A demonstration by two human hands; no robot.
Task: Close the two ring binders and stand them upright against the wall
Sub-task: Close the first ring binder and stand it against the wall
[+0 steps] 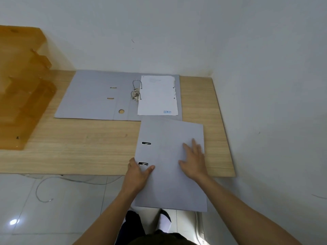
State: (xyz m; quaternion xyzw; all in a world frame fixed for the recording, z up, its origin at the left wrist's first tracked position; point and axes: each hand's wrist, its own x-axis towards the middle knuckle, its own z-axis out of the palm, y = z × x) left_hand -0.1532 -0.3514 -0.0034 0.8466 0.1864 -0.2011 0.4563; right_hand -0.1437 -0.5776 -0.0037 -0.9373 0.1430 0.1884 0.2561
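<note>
**Near binder shut, far binder open flat**

Closest to cam: both forearms reach up from bottom of frame to the near binder (169, 165), grey, cover shut, lying flat. Its near part overhangs the front edge of the desk (79, 147); far part rests on the wood. Left hand (138, 171) clamps the spine-side edge by the lower of two slots: thumb on top of cover, fingers wrapped round the edge, so that grip is closed on the binder. Right hand (193, 160) lies palm-down on the cover nr its right edge, fingers spread and flat; open, pressing, not grasping.

Room: bare wood to the left of this binder, wide strip along the front edge. Right of it only a narrow band of desk before the desk's right edge, which runs close to the side wall.

Further back, far binder (92, 96) lies wide open, inside up, its back edge abt touching the rear wall (159, 32). Ring mechanism (136, 91) stands up mid-binder, arches closed as far as can be seen. White sheet (157, 96) sits on the rings, right half, blue "LUNAS" at lower corner. Near binder's far corner overlaps the open one's front right corner.

Far left: amber plastic tray rack (21, 89) on the desk, near the open binder's left edge, not touching.
</note>
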